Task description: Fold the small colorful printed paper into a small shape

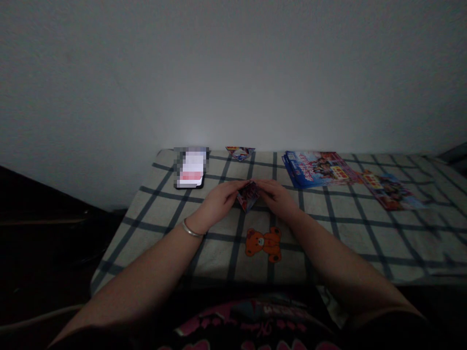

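Centre frame: left hand (pixel 219 201) & right hand (pixel 274 194) both pinch folded paper (pixel 248 195) just above bench (pixel 365 228). Risk: dim light, creases may go off-line; loose pinch lets paper slip. Phone (pixel 191 169) upper left, well apart.

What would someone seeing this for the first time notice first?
Two bare hands, left hand and right hand, meet at the middle of the checked cloth, pinching a small folded colourful printed paper. A lit phone with a bright screen glows far left, and glossy colourful printed sheets lie far right.
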`<state>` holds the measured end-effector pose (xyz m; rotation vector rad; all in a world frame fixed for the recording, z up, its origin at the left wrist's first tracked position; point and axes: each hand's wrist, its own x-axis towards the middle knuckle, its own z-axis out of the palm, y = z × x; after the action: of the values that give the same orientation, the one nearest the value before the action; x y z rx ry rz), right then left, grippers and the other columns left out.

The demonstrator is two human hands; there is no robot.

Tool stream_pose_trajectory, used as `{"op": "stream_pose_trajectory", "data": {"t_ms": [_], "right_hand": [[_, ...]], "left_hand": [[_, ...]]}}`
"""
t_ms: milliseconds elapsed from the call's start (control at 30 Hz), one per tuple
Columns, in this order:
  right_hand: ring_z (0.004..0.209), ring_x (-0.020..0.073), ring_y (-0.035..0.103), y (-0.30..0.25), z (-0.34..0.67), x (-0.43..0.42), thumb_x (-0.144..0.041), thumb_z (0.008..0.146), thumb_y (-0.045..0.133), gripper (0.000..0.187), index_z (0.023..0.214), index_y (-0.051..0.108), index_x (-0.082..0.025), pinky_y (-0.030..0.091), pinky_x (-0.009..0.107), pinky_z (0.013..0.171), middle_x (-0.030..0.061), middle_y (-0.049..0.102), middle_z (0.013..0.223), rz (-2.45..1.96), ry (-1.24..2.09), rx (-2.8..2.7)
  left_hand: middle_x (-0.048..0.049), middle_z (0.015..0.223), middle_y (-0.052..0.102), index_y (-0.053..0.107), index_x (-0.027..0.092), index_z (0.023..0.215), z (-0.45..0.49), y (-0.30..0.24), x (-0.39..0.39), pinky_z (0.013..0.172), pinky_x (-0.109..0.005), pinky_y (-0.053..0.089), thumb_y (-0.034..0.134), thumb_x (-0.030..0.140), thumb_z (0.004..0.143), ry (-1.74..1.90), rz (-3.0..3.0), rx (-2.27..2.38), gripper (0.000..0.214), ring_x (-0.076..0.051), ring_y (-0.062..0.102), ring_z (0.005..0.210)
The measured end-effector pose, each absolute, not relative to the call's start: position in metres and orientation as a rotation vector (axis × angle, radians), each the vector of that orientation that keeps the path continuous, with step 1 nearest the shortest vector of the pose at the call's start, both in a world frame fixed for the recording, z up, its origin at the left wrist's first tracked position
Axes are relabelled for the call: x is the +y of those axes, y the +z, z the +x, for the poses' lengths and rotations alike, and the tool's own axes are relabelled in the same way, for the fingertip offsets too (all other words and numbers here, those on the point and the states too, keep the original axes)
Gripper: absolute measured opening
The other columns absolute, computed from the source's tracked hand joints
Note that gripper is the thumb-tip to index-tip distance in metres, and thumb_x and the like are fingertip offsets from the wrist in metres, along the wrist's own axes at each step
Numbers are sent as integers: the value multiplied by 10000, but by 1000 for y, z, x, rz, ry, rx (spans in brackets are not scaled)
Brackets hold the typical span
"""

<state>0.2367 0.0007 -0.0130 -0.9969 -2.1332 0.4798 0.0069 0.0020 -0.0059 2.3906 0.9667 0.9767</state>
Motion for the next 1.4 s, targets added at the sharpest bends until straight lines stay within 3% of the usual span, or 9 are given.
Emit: {"op": "stream_pose_trajectory", "data": {"t_ms": [233, 600, 1400], "right_hand": [[1134, 212, 624, -14, 240, 1, -156, 931, 469, 425, 1278, 635, -334, 477, 451, 1010, 15, 701, 1214, -985, 477, -2130], [1127, 210, 631, -14, 245, 3, -161, 934, 468, 380, 1223, 679, -286, 490, 437, 1000, 41, 714, 1181, -957, 444, -2197], [1127, 216, 638, -14, 248, 2, -75, 877, 520, 411, 1195, 697, -265, 500, 444, 988, 67, 688, 1234, -948, 399, -2288]], "left_hand": [[-69, 1299, 633, 558, 214, 1334, 3, -5, 5, 1045, -423, 488, 384, 102, 943, 960, 2484, 872, 442, -178, 579, 1206], [-88, 1294, 615, 574, 232, 1321, -1, -8, 6, 1021, -465, 501, 423, 45, 867, 915, 2536, 847, 514, -197, 573, 1198], [-73, 1265, 633, 659, 222, 1194, -3, -6, 7, 1008, -446, 504, 440, 9, 823, 883, 2556, 785, 480, -193, 584, 1169]]}}
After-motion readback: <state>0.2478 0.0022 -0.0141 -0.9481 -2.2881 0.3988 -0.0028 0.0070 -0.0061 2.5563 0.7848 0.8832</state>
